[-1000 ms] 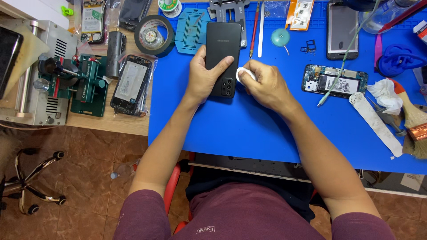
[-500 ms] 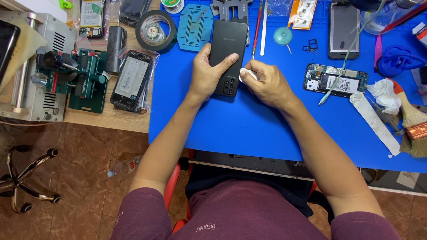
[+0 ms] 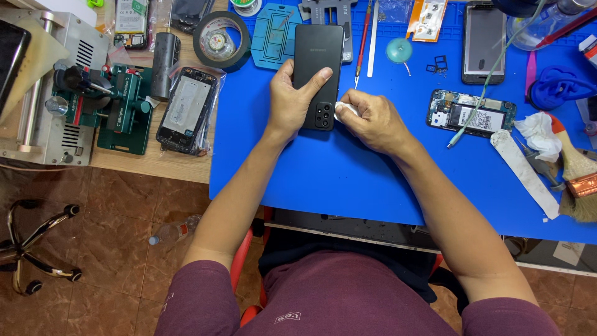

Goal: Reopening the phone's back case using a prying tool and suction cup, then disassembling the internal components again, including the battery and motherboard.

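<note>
A black phone [image 3: 317,59] lies back side up on the blue mat [image 3: 348,180], its camera cluster toward me. My left hand [image 3: 287,99] grips the phone's left edge, thumb laid across its back. My right hand [image 3: 368,119] pinches a small white wad [image 3: 344,109] against the phone's lower right edge, beside the cameras.
An opened phone with bare circuit board [image 3: 471,113] and a dark phone [image 3: 484,40] lie to the right. A white strip [image 3: 525,171], tissue [image 3: 540,134] and brush [image 3: 575,171] are at far right. A tape roll [image 3: 221,40], bagged phone frame [image 3: 188,109] and green clamp tool [image 3: 121,109] sit left.
Both hands stay on the phone; my left thumb has shifted slightly across its back. The view has drifted a little, nothing else moved.
</note>
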